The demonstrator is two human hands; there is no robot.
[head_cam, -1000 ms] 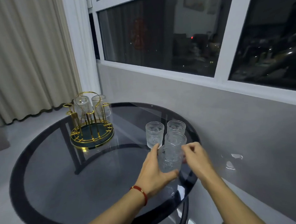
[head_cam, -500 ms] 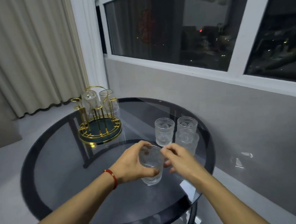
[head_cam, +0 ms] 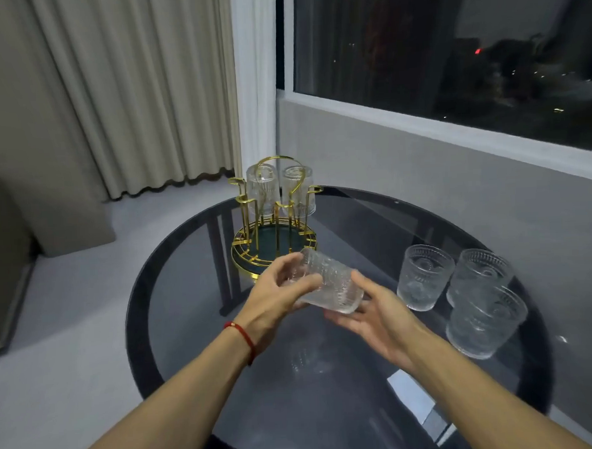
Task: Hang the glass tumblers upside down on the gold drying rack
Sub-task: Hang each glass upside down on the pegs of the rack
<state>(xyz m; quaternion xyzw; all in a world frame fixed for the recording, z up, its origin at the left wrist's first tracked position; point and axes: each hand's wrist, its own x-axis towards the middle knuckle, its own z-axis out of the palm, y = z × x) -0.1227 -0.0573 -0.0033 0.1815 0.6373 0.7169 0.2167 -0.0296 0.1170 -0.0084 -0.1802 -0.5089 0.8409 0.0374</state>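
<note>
Left hand: your left hand (head_cam: 277, 294) comes in from the lower left, palm turned toward the right, with thumb and fingers wrapped around the upper end of the held tumbler (head_cam: 328, 284); a red cord bracelet (head_cam: 243, 337) sits on that wrist.
Right hand: your right hand (head_cam: 371, 314) reaches in from the lower right, palm up and fingers spread, cupped under the tumbler's lower, nearer end and touching it.
Hands together: your 2 hands are both closed on the same glass, 1 at each end, with both forearms stretched forward over the bench (head_cam: 197, 332).
Held tumbler: it lies tilted on its side in the air above the dark round glass top, just in front of the rack's base and clear of the surface.
Gold drying rack (head_cam: 274, 225): it stands at the far left part of the bench, with 2 tumblers already hanging upside down on its far pegs, 1 on the left (head_cam: 260, 192) and 1 on the right (head_cam: 299, 189); the near pegs are bare.
Waiting tumblers: 3 upright glasses stand close together to the right of your hands, the left one (head_cam: 422, 277), the far right one (head_cam: 479, 273) and the near right one (head_cam: 485, 321).
</note>
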